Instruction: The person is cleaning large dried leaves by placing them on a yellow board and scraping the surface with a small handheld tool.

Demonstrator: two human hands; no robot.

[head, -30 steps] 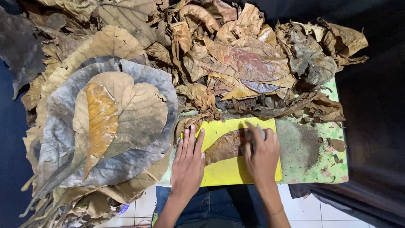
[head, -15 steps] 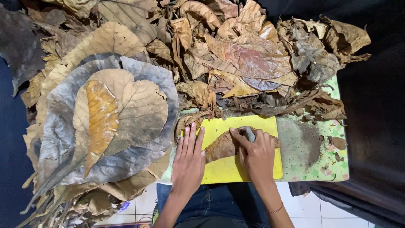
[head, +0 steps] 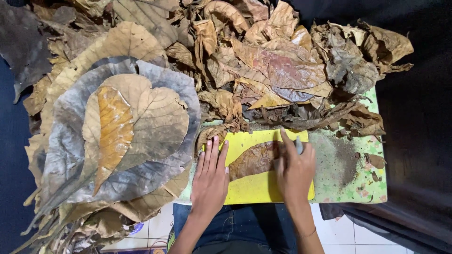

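A yellow board (head: 256, 188) lies on a green patterned mat (head: 348, 188) in front of me. On the board rests a brown dry leaf (head: 252, 160). My left hand (head: 210, 178) lies flat on the board's left edge, fingers spread, touching the leaf's left end. My right hand (head: 294, 167) presses on the right part of the leaf and grips a small grey tool (head: 299, 145), whose tip pokes out above the fingers.
A stack of large flattened leaves (head: 117, 136), grey and tan, lies to the left. A heap of crumpled dry leaves (head: 282, 66) fills the far side. Brown dust (head: 336, 157) covers the mat right of the board. Dark cloth (head: 419, 141) is at the right.
My right hand has shifted slightly along the leaf with the grey tool, first down-left, then back up and right. My left hand has stayed put.
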